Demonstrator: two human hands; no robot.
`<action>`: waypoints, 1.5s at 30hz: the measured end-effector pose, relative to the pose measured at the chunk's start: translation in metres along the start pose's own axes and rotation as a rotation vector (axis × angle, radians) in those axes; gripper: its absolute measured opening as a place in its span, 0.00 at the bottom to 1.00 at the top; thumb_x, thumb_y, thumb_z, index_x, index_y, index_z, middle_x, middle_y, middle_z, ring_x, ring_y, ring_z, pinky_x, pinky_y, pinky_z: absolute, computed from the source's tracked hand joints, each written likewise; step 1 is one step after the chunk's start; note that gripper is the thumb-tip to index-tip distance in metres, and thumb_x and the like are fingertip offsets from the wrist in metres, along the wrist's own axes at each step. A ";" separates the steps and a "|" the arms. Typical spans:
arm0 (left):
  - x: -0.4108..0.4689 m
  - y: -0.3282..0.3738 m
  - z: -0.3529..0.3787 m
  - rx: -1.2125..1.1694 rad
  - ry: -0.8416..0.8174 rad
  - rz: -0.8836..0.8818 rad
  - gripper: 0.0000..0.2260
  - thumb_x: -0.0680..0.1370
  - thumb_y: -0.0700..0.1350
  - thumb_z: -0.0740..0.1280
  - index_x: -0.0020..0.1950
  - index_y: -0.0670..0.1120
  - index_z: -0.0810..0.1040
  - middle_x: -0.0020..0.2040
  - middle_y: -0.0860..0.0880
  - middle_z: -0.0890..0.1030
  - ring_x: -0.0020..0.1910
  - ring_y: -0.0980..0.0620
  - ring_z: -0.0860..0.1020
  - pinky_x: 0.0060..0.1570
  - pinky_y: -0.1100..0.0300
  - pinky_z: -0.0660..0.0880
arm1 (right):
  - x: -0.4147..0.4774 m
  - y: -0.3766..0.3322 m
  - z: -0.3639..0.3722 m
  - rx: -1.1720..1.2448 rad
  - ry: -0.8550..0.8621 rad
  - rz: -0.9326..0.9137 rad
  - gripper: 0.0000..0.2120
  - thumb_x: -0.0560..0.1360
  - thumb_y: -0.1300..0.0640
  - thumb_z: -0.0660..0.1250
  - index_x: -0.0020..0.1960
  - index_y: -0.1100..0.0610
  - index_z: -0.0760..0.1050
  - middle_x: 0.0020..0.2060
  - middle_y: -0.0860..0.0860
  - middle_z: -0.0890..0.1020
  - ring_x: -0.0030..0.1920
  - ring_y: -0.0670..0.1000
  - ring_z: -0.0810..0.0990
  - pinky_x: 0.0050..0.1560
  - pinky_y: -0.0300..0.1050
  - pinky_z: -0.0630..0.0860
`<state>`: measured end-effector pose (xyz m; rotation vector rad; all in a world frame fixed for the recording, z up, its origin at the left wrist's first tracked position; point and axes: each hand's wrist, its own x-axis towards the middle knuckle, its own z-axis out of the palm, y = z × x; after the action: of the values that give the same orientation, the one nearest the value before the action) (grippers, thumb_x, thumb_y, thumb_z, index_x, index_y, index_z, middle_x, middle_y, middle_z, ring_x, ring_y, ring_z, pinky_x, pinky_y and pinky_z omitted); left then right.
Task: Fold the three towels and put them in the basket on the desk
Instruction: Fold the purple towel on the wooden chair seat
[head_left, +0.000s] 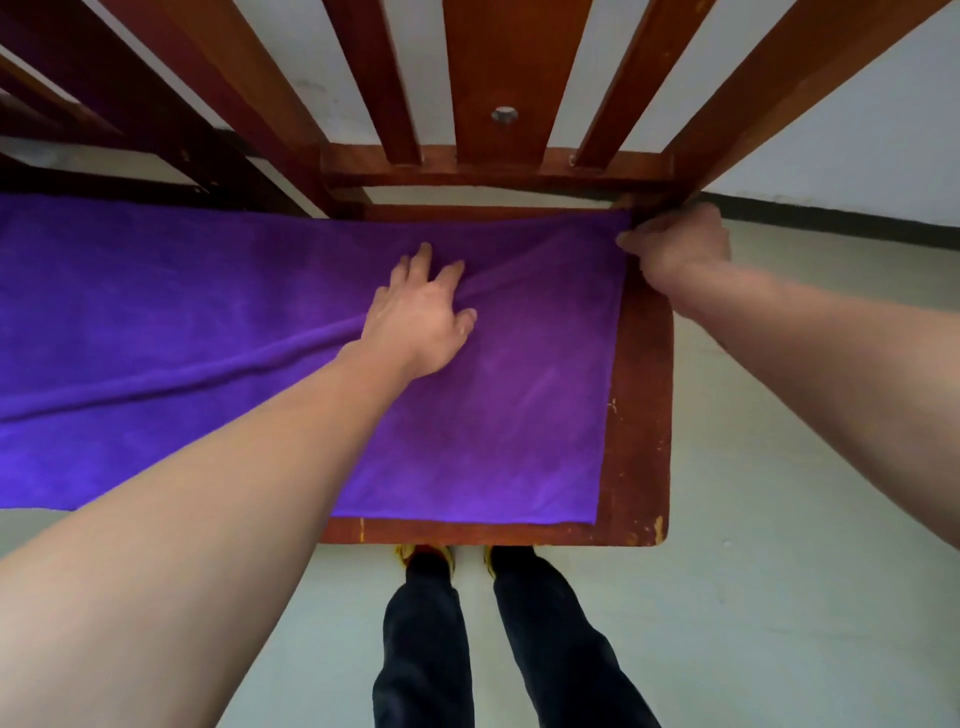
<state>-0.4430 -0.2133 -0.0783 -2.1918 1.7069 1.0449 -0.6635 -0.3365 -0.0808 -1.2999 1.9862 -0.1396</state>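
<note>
Clearly the step in hand is flattening the soft purple microfibre towel (208, 322) before its first fold. It lies spread over the worn reddish-brown wooden chair seat (636, 415) and runs on past the seat's left edge onto what looks like a second dark wooden chair (104, 104).

The right hand (675, 244) has its grip closed on the towel's far right corner, pinned close against the slatted chair back (493, 78). The left hand (421, 317) holds nothing; its grip is wide, fingers spread and pressing flat on the cloth, a little inward of that pinched corner.

A long raised crease runs away from under the left palm toward the left, and smaller puckers fan between the two hands. To do this well, I would keep the corner anchored and sweep the flat hand away from it along the crease, pushing the slack outward rather than pressing down. The fabric looks limp and clingy, so a slow stroke should serve better than a tug. The risk is dragging the unsupported left part off its edge.

Neither the basket nor other towels are in view.
</note>
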 end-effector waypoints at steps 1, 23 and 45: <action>-0.001 0.004 -0.001 -0.014 0.022 0.003 0.27 0.79 0.53 0.61 0.77 0.50 0.59 0.78 0.41 0.54 0.76 0.39 0.55 0.69 0.43 0.61 | -0.003 0.003 -0.003 0.016 -0.006 0.013 0.09 0.68 0.49 0.75 0.38 0.51 0.76 0.46 0.54 0.84 0.48 0.57 0.83 0.52 0.50 0.80; -0.133 0.047 0.098 -0.068 -0.117 -0.045 0.11 0.78 0.44 0.59 0.59 0.46 0.74 0.56 0.46 0.73 0.58 0.44 0.72 0.50 0.51 0.71 | -0.139 0.159 0.006 -0.193 -0.376 0.292 0.14 0.64 0.47 0.77 0.32 0.56 0.77 0.30 0.52 0.83 0.36 0.56 0.84 0.43 0.49 0.80; -0.143 0.100 0.164 0.003 -0.076 0.304 0.11 0.60 0.43 0.73 0.34 0.48 0.71 0.35 0.49 0.74 0.36 0.45 0.74 0.33 0.56 0.68 | -0.012 0.022 -0.010 0.158 -0.198 0.039 0.08 0.73 0.54 0.73 0.42 0.53 0.74 0.41 0.49 0.80 0.42 0.48 0.80 0.35 0.41 0.77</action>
<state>-0.6154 -0.0475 -0.0847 -1.9019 2.0475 1.1733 -0.6834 -0.3188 -0.0772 -1.1287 1.7934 -0.1402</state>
